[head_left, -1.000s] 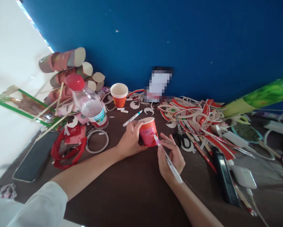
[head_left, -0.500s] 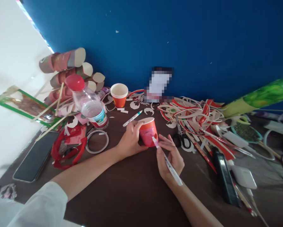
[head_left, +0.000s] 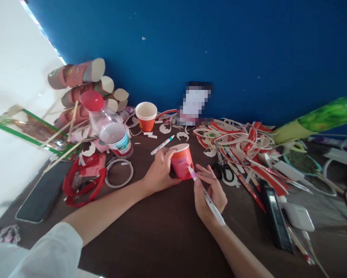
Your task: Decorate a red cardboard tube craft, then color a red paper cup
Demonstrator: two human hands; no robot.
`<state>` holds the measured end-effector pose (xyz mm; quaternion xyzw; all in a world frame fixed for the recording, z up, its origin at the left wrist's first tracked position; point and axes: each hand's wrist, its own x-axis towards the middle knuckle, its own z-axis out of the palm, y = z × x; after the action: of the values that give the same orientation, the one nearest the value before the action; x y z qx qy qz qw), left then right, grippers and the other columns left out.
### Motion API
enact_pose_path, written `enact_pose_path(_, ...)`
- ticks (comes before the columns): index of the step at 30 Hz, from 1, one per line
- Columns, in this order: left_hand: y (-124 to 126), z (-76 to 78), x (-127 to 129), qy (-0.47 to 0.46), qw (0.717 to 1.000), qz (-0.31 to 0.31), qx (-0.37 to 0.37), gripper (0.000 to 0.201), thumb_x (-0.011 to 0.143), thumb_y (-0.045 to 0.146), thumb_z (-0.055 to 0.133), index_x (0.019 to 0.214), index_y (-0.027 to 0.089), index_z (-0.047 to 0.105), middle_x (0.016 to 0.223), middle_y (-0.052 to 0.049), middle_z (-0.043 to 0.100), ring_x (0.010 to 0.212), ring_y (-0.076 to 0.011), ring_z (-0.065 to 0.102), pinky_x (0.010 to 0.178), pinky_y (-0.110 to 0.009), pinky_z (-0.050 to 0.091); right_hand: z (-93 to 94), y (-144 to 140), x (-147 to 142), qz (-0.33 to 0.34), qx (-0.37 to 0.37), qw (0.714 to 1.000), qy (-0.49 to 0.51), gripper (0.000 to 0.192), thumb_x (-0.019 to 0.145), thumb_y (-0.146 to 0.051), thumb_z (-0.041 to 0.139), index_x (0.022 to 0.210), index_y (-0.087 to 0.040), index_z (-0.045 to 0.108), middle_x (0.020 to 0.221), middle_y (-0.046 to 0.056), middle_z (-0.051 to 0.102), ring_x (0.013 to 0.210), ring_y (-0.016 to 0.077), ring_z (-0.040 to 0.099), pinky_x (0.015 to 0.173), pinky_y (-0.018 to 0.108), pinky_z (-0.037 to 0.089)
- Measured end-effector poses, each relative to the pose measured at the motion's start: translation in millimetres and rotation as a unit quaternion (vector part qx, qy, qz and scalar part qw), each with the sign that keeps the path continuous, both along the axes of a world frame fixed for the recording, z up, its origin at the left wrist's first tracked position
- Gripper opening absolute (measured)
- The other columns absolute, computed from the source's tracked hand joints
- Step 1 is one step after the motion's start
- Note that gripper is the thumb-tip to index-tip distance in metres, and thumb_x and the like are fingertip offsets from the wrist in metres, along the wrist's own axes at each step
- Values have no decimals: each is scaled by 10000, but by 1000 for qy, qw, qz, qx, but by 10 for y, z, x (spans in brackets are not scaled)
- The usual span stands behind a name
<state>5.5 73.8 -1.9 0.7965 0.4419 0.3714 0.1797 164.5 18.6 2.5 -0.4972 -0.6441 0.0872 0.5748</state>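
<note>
Where the blue wall (head_left: 220, 50) meets it, the brown table (head_left: 162, 235) carries the whole working area, shown from largest item to smallest. A heap of red-and-white paper strips (head_left: 240, 141) covers the far right of the table, and stacked paper-cup rolls (head_left: 80, 83) lean at the far left. A plastic bottle (head_left: 109, 129) with a red cap lies tilted beside those rolls, with a dark phone (head_left: 44, 191) nearer the viewer and a second paper cup (head_left: 146, 115) standing upright behind. The left hand (head_left: 159, 172) wraps its fingers around the left side of the red cup (head_left: 182, 160), which stands upright near the table's centre, mouth up. The right hand (head_left: 211, 191) pinches a white marker (head_left: 206, 197) between thumb and closed fingers; the marker's pink tip touches the lower right of the cup wall. Scissors (head_left: 224, 168) lie just right of that hand. A teal-capped pen (head_left: 162, 144) lies just behind the held cup.
</note>
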Motion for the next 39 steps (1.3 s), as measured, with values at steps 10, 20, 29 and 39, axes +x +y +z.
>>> enact_pose_path(10,-5,10,0,-7,1000,0,-22,1017,542,224,850,1351,209,233,1214,-152,430,1145,-337,487,948,-551,457,13,-6,0,1,4,1000,-10,160,823,-128,576,940,-221,631,876,24,716,968,246,708,1041,610,418)
enact_pose_path(20,-4,3,4,2,1000,2,-3,1029,543,245,855,1348,201,216,1205,-156,425,1133,-339,493,948,-572,450,15,4,-5,1,3,1000,-7,182,812,-119,584,948,-226,642,895,26,720,973,247,705,1044,607,418)
enact_pose_path(29,2,-3,-3,-6,1000,-1,-9,1014,548,243,839,1346,219,215,1221,-155,422,1141,-340,483,945,-563,445,-3,0,0,4,2,1000,-12,165,821,-132,583,947,-225,634,911,29,724,969,246,707,1044,605,418)
enact_pose_path(39,-2,9,4,-5,1000,3,-8,1007,550,244,847,1341,204,227,1211,-159,432,1139,-340,490,944,-564,452,-2,9,5,11,7,1000,-2,159,817,-133,581,939,-224,627,893,21,723,941,242,717,1039,592,423)
